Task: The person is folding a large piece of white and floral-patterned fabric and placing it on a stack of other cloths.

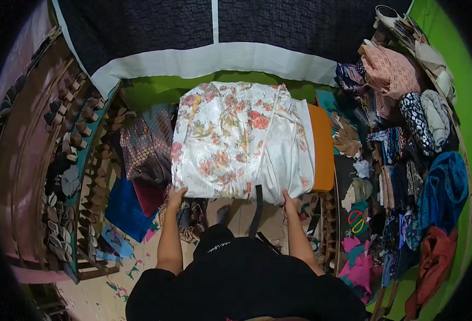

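A white floral fabric [220,144] with red, pink and green flowers lies folded in layers over an orange board [322,147], which shows along its right side. My left hand [176,197] is closed on the fabric's near left corner, thumb on top. Further right along the same near edge, my right hand [291,201] pinches the cloth, its thumb also above. Beneath the cloth, the fingers of both hands are mostly hidden. A dark strap [256,208] hangs from the near edge between the hands.
Shoe racks [81,142] with several shoes stand at the left. Patterned dark cloth [149,142] and blue cloth [126,208] hang beside the board. At the right, shelves hold heaped fabrics [391,69], with scissors [357,221] with red and yellow handles. Scraps litter the floor [89,297].
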Motion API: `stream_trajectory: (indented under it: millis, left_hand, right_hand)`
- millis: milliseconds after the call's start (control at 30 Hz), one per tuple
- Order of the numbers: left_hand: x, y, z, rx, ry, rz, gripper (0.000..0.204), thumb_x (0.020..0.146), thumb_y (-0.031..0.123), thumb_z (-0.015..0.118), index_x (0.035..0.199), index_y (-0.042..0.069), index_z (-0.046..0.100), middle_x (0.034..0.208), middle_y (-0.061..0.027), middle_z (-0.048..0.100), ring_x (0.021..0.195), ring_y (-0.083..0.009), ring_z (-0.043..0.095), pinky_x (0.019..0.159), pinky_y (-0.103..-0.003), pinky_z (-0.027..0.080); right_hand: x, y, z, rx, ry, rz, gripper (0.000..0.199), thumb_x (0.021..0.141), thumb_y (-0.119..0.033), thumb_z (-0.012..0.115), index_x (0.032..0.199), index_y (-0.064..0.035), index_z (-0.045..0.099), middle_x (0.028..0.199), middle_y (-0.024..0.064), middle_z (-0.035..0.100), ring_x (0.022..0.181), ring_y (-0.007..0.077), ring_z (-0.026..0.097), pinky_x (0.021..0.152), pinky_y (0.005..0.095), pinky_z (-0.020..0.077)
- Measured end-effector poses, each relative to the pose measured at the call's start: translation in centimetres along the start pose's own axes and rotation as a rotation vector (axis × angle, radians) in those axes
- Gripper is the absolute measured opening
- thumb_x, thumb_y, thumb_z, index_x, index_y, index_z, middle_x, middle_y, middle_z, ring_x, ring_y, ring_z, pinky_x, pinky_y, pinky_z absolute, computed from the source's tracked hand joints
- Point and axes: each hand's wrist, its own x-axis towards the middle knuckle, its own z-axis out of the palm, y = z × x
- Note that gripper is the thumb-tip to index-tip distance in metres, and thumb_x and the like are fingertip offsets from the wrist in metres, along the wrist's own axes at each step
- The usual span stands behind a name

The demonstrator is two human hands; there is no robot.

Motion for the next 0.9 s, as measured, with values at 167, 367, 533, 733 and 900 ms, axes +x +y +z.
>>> stream_trajectory:
  millis: [167,367,533,733,900]
  left_hand:
    - [-6.8,10.6,5.9,-0.297,-0.058,-0.106,0.04,0.069,0.005,0.055,0.107,0.004,0.042,0.086,-0.0079,0.054,0.063,-0.0144,0.054,0.038,-0.024,0.042]
    - [-14.8,14.4,1.8,-0.401,-0.064,-0.074,0.041,0.068,0.001,0.05,0.108,0.0,0.043,0.094,-0.0104,0.053,0.079,-0.0204,0.054,0.063,-0.032,0.048]
    - [-19.3,17.0,-0.3,-0.492,-0.144,-0.075,0.044,0.069,0.002,0.049,0.111,-0.002,0.04,0.103,-0.014,0.05,0.091,-0.0254,0.052,0.078,-0.035,0.045]
    - [-20.4,19.8,-1.0,-0.551,-0.126,-0.027,0.041,0.07,0.0,0.048,0.11,-0.004,0.041,0.103,-0.0143,0.05,0.093,-0.0242,0.051,0.08,-0.033,0.042]
    - [-20.4,22.5,-0.5,-0.569,-0.165,0.055,0.042,0.071,0.004,0.05,0.111,-0.003,0.041,0.101,-0.0141,0.051,0.09,-0.0247,0.053,0.078,-0.035,0.044]
  right_hand:
    - [-2.8,-6.7,-2.1,-0.144,-0.023,0.149,0.054,0.068,-0.021,0.066,0.108,0.01,0.045,0.1,0.014,0.054,0.086,0.0216,0.053,0.072,0.0299,0.0413]
    - [-9.4,-12.2,-7.1,-0.257,-0.307,0.072,0.05,0.072,-0.019,0.061,0.11,0.0093,0.044,0.106,0.0138,0.052,0.09,0.0209,0.052,0.076,0.0288,0.0406]
    - [-13.5,-13.8,-11.5,-0.313,-0.44,0.146,0.052,0.074,-0.013,0.059,0.118,0.005,0.037,0.112,0.0116,0.048,0.097,0.02,0.049,0.081,0.0286,0.039]
    - [-17.2,-17.7,-11.0,-0.221,-0.433,0.076,0.052,0.073,-0.011,0.061,0.117,0.0042,0.038,0.111,0.0105,0.048,0.097,0.0191,0.047,0.084,0.0288,0.0363]
    - [-17.3,-18.8,-11.4,-0.139,-0.403,0.053,0.048,0.074,-0.01,0.059,0.115,0.0041,0.04,0.107,0.0084,0.05,0.093,0.018,0.049,0.08,0.0284,0.0387]
